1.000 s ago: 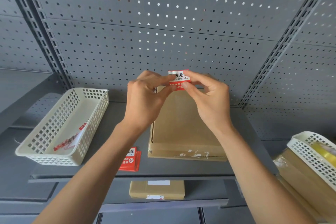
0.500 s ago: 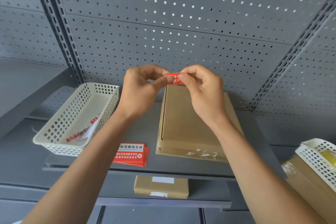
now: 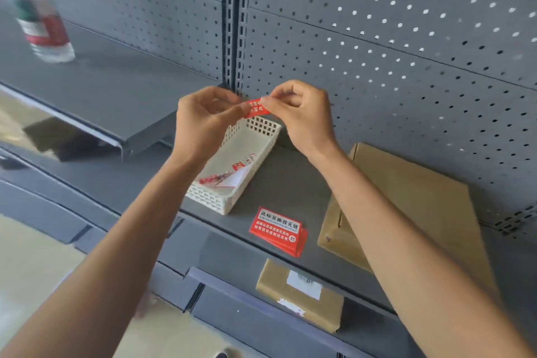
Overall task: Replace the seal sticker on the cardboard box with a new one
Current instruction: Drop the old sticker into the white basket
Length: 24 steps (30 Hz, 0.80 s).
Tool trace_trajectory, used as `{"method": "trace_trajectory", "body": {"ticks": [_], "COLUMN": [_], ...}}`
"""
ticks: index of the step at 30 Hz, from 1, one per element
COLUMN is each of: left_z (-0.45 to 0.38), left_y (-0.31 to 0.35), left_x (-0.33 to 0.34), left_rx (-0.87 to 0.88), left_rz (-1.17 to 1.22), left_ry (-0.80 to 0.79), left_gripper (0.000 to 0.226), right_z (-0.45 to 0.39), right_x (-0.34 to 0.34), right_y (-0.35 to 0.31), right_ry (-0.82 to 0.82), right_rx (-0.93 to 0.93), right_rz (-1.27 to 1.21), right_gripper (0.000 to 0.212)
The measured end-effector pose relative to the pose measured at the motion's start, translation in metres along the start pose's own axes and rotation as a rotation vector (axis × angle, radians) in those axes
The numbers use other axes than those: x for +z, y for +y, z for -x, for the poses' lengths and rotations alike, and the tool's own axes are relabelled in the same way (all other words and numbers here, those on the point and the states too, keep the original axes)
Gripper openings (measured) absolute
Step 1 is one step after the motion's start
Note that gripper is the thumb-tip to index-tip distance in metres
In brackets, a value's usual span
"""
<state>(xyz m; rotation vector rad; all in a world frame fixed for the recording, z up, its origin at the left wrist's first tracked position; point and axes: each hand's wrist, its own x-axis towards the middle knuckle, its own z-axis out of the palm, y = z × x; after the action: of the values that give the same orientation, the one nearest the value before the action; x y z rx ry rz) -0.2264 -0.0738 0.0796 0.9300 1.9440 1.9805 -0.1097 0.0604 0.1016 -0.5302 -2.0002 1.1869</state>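
Shifted leftward since earlier, both hands, left hand (image 3: 203,122) and right hand (image 3: 302,116), pinch the red sticker (image 3: 256,107) above the basket (image 3: 261,131).

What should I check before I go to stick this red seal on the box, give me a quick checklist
1. Sticker held: ok. The red sticker is pinched between the left hand and the right hand, each with a fingertip grip on one end.
2. Backing fully peeled off: cannot tell, fingers cover the ends.
3. Sticker flat, not folded on itself: ok on the visible part.
4. Cardboard box in reach: ok, lying flat on the shelf to the right of the hands.
5. Old seal gone from the box: cannot tell, the right forearm hides its near edge.
6. Spare stickers handy: ok, stacked beside the box.
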Motion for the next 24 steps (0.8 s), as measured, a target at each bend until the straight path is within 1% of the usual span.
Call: {"method": "trace_trajectory", "body": {"ticks": [4, 7, 10, 12, 16, 20, 22, 24], "left_z": [0.0, 0.002, 0.009, 0.012, 0.013, 0.013, 0.013, 0.014], "left_y": [-0.019, -0.03, -0.037, -0.042, -0.053, -0.058, -0.057, -0.056], "left_x": [-0.031, -0.044, -0.051, -0.052, -0.046, -0.037, -0.034, -0.033], "left_rx": [-0.008, -0.019, -0.038, -0.032, 0.005, 0.119, 0.167, 0.186], "left_rz": [-0.129, -0.189, -0.279, -0.397, -0.667, -1.051, -1.168, -1.226], "left_ry": [0.105, 0.106, 0.069, 0.019, -0.071, -0.127, -0.168, -0.201], "left_gripper": [0.02, 0.015, 0.013, 0.009, 0.007, 0.005, 0.008, 0.011], "right_z": [-0.006, -0.006, -0.003, -0.002, -0.002, -0.004, -0.007, -0.008], "right_x": [0.039, 0.059, 0.07, 0.074, 0.074, 0.074, 0.073, 0.07], "right_y": [0.01, 0.021, 0.031, 0.038, 0.052, 0.06, 0.062, 0.061], "right_ry": [-0.07, -0.102, -0.16, -0.206, -0.328, -0.495, -0.539, -0.563], "right_rx": [0.022, 0.039, 0.057, 0.073, 0.058, 0.055, 0.039, 0.016], "right_rz": [-0.011, 0.002, 0.06, 0.121, 0.369, 0.574, 0.651, 0.696], "right_gripper": [0.012, 0.013, 0.018, 0.02, 0.013, 0.015, 0.015, 0.013]}}
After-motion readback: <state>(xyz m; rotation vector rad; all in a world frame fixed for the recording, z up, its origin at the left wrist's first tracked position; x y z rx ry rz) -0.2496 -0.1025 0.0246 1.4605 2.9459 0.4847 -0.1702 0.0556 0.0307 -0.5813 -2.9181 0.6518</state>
